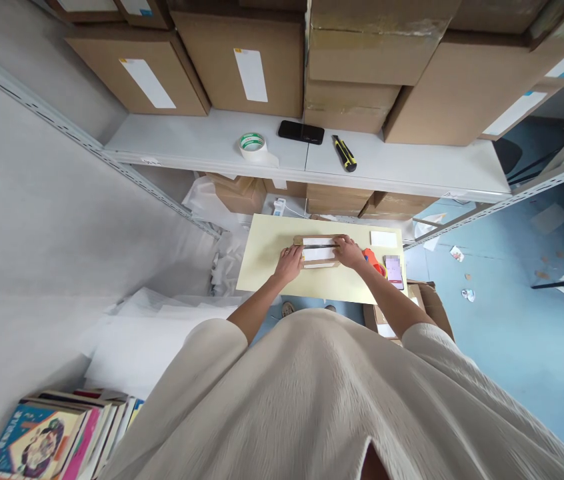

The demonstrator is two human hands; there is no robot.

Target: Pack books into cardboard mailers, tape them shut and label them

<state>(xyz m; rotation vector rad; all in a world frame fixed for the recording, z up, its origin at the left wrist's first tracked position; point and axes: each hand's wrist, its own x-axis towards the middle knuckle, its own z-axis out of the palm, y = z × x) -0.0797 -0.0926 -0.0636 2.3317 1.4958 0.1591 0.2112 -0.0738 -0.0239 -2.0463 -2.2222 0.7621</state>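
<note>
A small brown cardboard box [318,253] with white flaps lies on a pale yellow table [267,267]. My left hand [289,262] rests on the box's left end, fingers curled against it. My right hand [349,252] presses on its right end, fingers bent over the top edge. Both hands hold the box between them. Beside my right wrist lie an orange tape dispenser [373,261] and a phone [394,271] with a lit screen. A white card [383,239] sits at the table's far right.
A white shelf [412,167] behind the table carries a tape roll [253,145], a black phone [301,131], a yellow-black utility knife [345,153] and large cartons [247,63]. Books [57,437] are stacked at lower left. White wrapping sheets [152,327] lie left; blue floor [522,320] right.
</note>
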